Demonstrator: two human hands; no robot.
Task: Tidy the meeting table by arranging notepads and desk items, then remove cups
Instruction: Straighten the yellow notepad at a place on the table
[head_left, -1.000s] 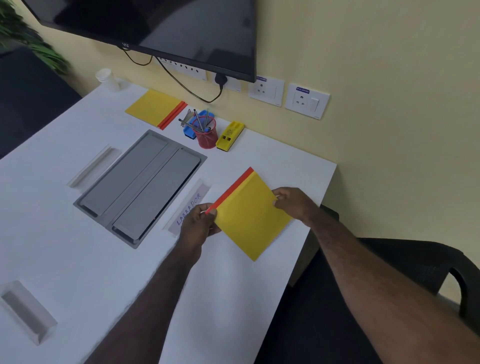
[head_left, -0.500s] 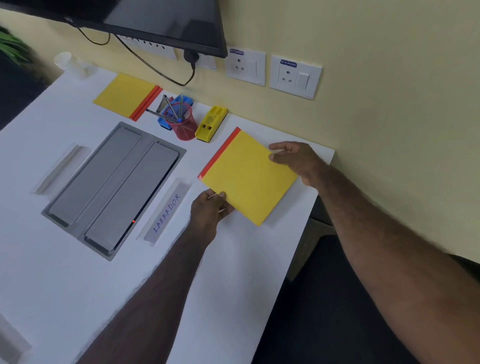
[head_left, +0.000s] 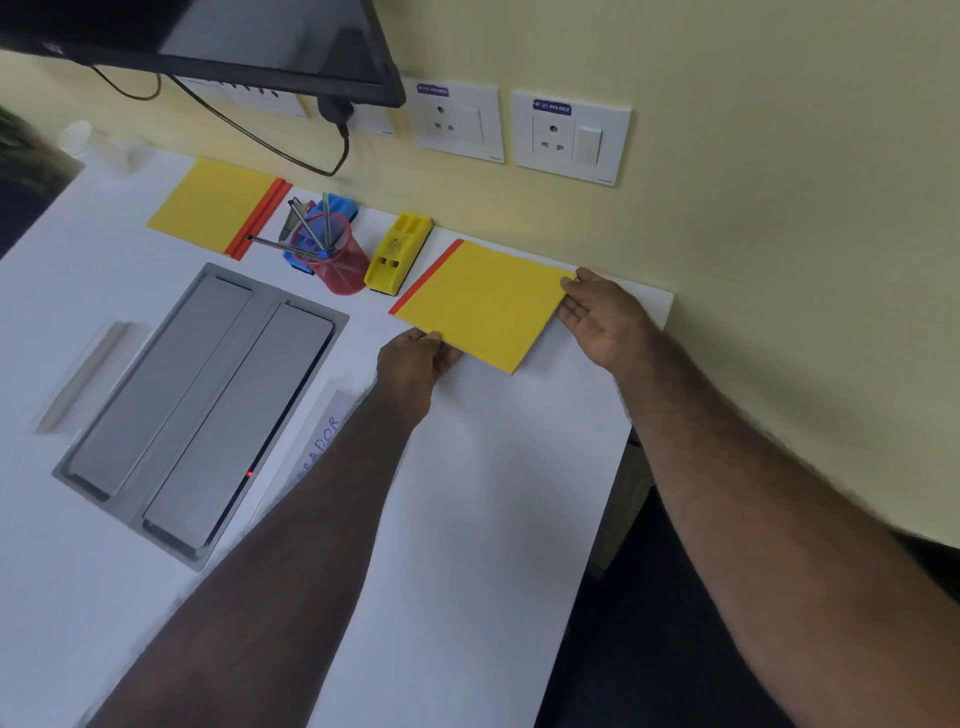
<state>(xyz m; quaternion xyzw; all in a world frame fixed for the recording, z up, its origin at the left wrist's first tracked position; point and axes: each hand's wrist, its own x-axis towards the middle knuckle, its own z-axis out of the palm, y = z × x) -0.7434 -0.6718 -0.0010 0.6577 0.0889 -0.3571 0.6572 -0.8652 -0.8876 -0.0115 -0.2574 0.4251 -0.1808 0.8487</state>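
Observation:
A yellow notepad (head_left: 483, 301) with an orange spine lies near the wall at the table's far right, just right of a yellow duster (head_left: 397, 249). My left hand (head_left: 415, 358) pinches its near edge. My right hand (head_left: 597, 317) holds its right corner with thumb on top. A second yellow notepad (head_left: 218, 205) lies at the back left. Between them stand a red pen cup (head_left: 332, 254) with pens and a blue duster (head_left: 337, 205). A small white cup (head_left: 78, 137) stands blurred at the far left corner.
A grey cable-box lid (head_left: 197, 400) is set into the white table (head_left: 467, 519). A name card (head_left: 322, 431) marked in blue lies beside my left forearm, another clear stand (head_left: 83, 374) at the left. Wall sockets (head_left: 569, 135) and a screen (head_left: 234, 41) hang above.
Both hands have carried the notepad away from me toward the wall and turned it, bringing it down beside the yellow duster. My view has shifted closer to the wall.

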